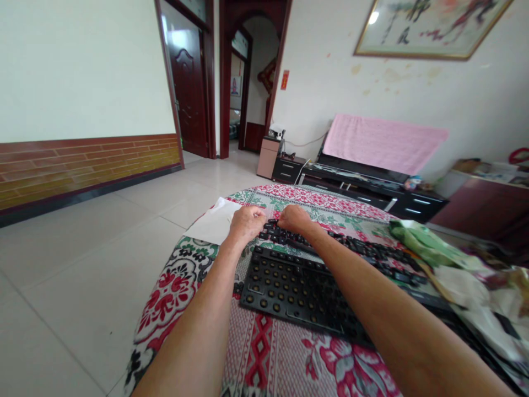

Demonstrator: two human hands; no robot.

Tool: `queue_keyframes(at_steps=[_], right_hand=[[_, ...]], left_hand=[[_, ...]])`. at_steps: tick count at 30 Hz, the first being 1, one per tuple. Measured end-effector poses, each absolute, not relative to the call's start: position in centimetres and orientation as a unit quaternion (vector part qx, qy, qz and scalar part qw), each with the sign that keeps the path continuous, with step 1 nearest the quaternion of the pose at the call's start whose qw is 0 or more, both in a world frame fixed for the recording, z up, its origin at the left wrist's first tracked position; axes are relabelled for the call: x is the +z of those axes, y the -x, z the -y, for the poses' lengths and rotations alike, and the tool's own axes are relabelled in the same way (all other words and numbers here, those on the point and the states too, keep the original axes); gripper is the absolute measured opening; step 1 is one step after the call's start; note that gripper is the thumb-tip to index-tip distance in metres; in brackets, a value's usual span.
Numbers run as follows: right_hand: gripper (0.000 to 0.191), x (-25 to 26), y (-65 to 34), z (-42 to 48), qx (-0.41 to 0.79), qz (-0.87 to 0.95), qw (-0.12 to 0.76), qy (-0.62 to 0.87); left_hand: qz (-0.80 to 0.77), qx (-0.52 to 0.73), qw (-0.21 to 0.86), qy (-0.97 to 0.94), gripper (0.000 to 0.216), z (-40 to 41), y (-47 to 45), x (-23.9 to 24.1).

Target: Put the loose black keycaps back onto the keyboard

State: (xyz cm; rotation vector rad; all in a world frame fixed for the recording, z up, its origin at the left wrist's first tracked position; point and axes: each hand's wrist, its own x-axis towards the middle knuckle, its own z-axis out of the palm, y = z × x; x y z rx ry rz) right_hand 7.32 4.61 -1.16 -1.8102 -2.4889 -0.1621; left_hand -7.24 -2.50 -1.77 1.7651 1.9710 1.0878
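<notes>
A black keyboard (297, 298) lies on the tablecloth before me, with most of its keycaps off and round key posts showing. Beyond it, loose black keycaps (351, 242) are spread in a long band. My left hand (247, 223) is over the band's left end, beside a white sheet of paper (206, 226); its fingers are curled into a pinch, and what they hold is too small to name. Just to its right, my right hand (294, 219) is closed low over the keycaps, its fingertips hidden from me.
The round table wears a patterned cloth (173, 298). At its right side lie a green plastic bag (433, 242) and crumpled whitish wrapping (467, 286). Past the table stands a low black cabinet (343, 184) with a pink towel (380, 143) draped above it.
</notes>
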Motion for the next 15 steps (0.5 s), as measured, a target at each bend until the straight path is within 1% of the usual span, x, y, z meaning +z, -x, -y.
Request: queue_keyframes(at_steps=[3,5,6,8,10,11,13,15], right_hand=[[0.026,-0.4,-7.7,-4.2,-0.055,0.815,0.046,0.575],[0.026,0.2,-8.2,-3.4,-0.057,0.836,0.086,0.539],[0.026,0.5,-8.5,-2.8,-0.058,0.848,0.119,0.513],[0.026,0.8,-9.2,-1.4,-0.056,0.866,0.195,0.458],[0.024,0.9,-9.8,0.2,-0.041,0.869,0.260,0.420],[0.023,0.8,-10.0,0.9,-0.029,0.867,0.285,0.407],[0.021,0.7,-10.5,2.2,-0.004,0.859,0.328,0.393],[0.019,0.6,-10.9,3.1,0.020,0.845,0.367,0.389]], left_hand=[[-0.672,0.394,0.140,-0.611,0.019,2.5,7.2,-1.9],[-0.650,0.420,0.189,-0.605,0.019,2.6,7.0,-1.9],[-0.635,0.433,0.239,-0.593,0.021,2.7,6.9,-1.8],[-0.591,0.452,0.375,-0.554,0.026,3.0,6.6,-1.6],[-0.518,0.458,0.513,-0.509,0.029,3.3,6.3,-1.3],[-0.477,0.459,0.566,-0.492,0.028,3.5,6.1,-1.1],[-0.404,0.460,0.635,-0.471,0.024,3.7,5.8,-0.9],[-0.363,0.463,0.666,-0.458,0.019,3.9,5.5,-0.8]])
